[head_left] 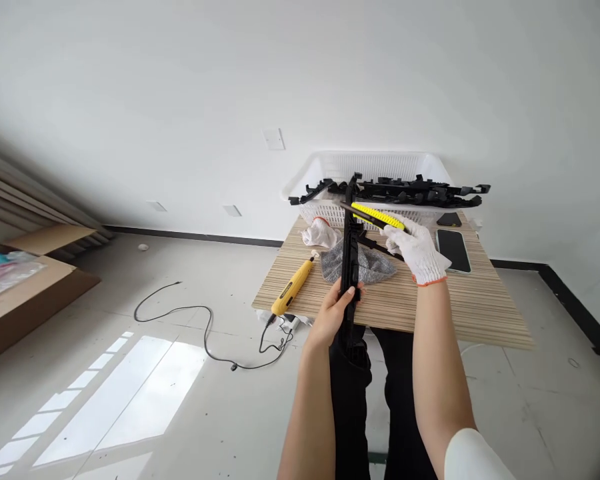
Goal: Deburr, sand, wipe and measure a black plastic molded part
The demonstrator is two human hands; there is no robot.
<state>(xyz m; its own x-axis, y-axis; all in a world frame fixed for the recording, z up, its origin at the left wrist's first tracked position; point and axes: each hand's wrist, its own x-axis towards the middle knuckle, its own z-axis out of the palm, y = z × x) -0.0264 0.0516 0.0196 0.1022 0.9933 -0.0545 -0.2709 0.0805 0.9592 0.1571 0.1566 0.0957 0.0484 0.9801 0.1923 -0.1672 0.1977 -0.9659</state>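
Note:
My bare left hand [336, 308] is wrapped round a long black plastic strip [351, 260], gripping it low down. The strip stands lengthwise before me, its far end reaching over the basket's near rim. In a white knit glove, my right hand [414, 248] is closed on a yellow and black utility knife [379, 216]. The knife points left, and its dark front end crosses the upper part of the strip; whether it touches cannot be made out. Beneath the strip lies a crumpled grey cloth [377, 267], with another thin black piece [375, 244] beside it.
A white plastic basket [310, 175] with several black plastic parts [420, 191] across it stands against the wall. On the wooden board [475, 310] are a yellow corded rotary tool [293, 287], a white glove [321, 233] and a phone [453, 251]. A cable [207, 333] trails over the floor.

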